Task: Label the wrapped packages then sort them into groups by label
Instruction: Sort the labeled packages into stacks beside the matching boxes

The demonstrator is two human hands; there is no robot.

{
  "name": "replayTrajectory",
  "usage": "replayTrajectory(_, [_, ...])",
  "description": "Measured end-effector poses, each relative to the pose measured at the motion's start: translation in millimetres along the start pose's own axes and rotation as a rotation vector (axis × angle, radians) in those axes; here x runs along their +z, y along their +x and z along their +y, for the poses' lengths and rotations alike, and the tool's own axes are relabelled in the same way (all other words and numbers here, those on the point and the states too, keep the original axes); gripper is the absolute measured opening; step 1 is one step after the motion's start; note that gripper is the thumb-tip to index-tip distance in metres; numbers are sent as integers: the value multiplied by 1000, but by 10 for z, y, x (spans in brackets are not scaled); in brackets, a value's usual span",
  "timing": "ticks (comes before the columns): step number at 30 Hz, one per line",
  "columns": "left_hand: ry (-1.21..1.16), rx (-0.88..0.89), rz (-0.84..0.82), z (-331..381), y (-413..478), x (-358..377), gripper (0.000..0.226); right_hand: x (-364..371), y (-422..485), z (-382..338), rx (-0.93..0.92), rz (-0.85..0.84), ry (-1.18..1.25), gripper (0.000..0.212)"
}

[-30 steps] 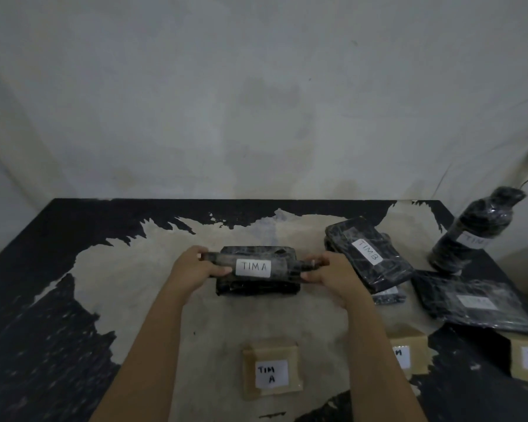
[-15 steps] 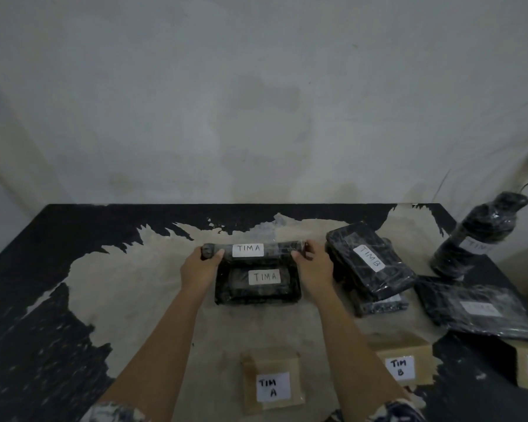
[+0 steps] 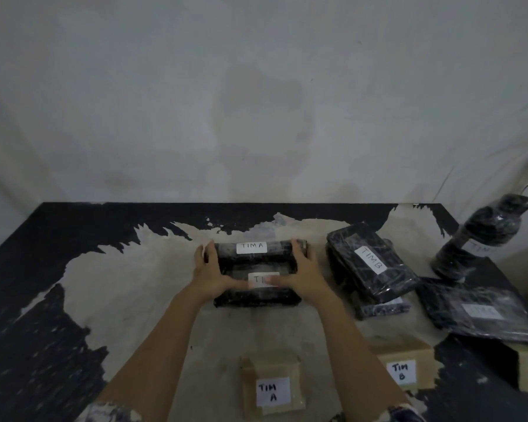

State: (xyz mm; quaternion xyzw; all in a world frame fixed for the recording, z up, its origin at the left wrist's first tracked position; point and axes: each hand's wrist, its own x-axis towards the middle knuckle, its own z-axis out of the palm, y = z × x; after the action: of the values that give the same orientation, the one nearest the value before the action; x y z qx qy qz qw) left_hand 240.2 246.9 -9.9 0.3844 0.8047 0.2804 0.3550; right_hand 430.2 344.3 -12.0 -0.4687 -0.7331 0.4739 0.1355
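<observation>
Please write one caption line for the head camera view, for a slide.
Both hands, left and right, rest on two black plastic-wrapped packages labelled TIM A.

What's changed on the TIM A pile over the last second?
The slim TIM A package, held in the air by both ends, went down behind the flat TIM A package. The left hand and right hand now square the pair. The TIM B stack stayed put.
</observation>
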Motion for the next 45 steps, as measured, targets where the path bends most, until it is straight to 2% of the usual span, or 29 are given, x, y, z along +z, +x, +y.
replayTrajectory(2, [256, 41, 34, -18, -10, -2, 150, 21, -15, 6, -34, -50, -179, 142])
replayTrajectory(5, [480, 131, 57, -9, -15, -9, 150, 33, -10, -28, -52, -89, -440, 152])
replayTrajectory(9, [697, 203, 80, 9, -39, 16, 140, 24, -39, -57, -84, -126, -677, 144])
replayTrajectory(13, [796, 273, 113, 86, -71, 101, 136, 81, -79, -97, -87, -55, -849, 134])
replayTrajectory(20, [954, 319, 153, 60, -121, 236, 116, 362, -141, -68, -129, 104, -850, 109])
replayTrajectory(29, [924, 304, 208, 87, 123, 258, 111, 310, 95, -136, -136, 121, -839, 109])
replayTrajectory(39, [907, 247, 230, 379, 876, 51, 106, 272, 905, -408, -100, 166, -894, 98])
replayTrajectory(45, [871, 219, 242, 478, 1276, -85, 104, 314, 1376, -510, -104, 182, -888, 102])
